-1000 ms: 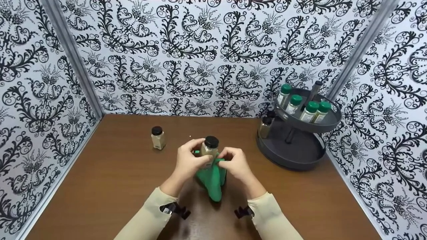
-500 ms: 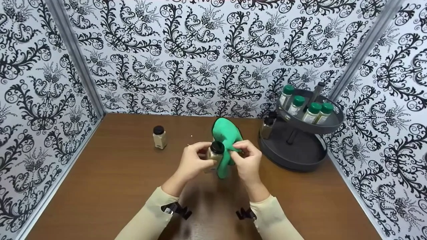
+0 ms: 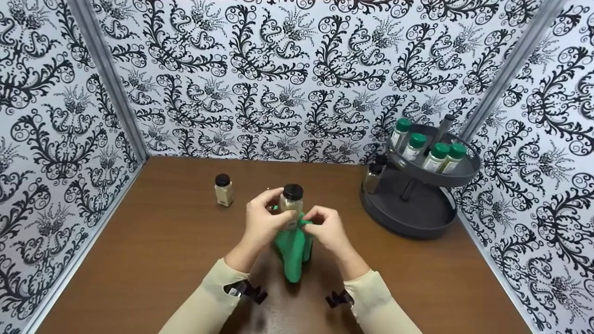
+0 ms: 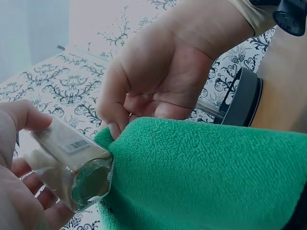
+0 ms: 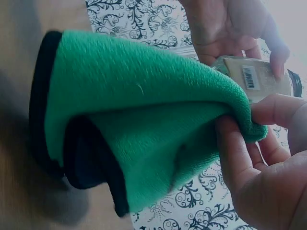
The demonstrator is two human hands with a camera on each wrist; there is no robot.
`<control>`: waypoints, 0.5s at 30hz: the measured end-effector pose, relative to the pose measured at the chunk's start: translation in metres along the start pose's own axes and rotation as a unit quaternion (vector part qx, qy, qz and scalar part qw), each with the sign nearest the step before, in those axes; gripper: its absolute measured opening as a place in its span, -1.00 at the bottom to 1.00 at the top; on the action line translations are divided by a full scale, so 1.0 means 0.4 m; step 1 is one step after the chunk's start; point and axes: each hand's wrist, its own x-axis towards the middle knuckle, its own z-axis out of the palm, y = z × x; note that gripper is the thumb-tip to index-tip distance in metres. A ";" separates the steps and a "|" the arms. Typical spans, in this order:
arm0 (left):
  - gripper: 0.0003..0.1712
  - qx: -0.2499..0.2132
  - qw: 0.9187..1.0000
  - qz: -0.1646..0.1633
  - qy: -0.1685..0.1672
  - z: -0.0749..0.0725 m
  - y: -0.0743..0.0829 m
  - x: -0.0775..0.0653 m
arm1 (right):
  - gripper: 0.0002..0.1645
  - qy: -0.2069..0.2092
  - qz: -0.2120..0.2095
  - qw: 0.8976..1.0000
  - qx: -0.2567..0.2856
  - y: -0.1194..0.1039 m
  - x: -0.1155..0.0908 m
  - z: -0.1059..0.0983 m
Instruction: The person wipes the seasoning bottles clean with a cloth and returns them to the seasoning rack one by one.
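My left hand (image 3: 263, 222) grips a clear spice jar (image 3: 291, 204) with a black lid, held upright above the table. Its barcode label and base show in the left wrist view, where the base meets the green cloth (image 4: 206, 167). My right hand (image 3: 327, 227) pinches that cloth between thumb and fingers, right beside the jar. Black edging trims the cloth, which hangs down in folds in the right wrist view. A second black-lidded spice jar (image 3: 224, 191) stands on the table to the left of my hands.
A dark two-tier round rack (image 3: 413, 222) stands at the right. Several green-capped jars (image 3: 436, 157) sit on its upper tier, and black-lidded jars (image 3: 372, 178) on the lower one. Patterned walls (image 3: 287, 83) enclose the brown table (image 3: 153, 241).
Half a second ago the cloth was flung upward beside the jar, with the right hand farther right. Now the cloth hangs down, and both hands have shifted slightly left and closer together.
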 end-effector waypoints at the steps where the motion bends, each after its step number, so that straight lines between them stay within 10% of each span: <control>1: -0.46 -0.002 1.000 -0.001 0.002 0.000 -0.001 0.001 | -0.85 0.002 0.000 1.000 0.003 0.001 -0.001 0.001; 9: -0.41 0.015 1.000 -0.002 -0.026 0.007 -0.012 -0.001 | -0.84 0.103 -0.035 0.993 0.048 -0.029 -0.009 0.003; 15: -0.40 0.010 0.998 -0.006 -0.065 0.019 -0.023 -0.005 | -0.78 0.200 -0.133 0.967 0.090 -0.072 -0.021 -0.003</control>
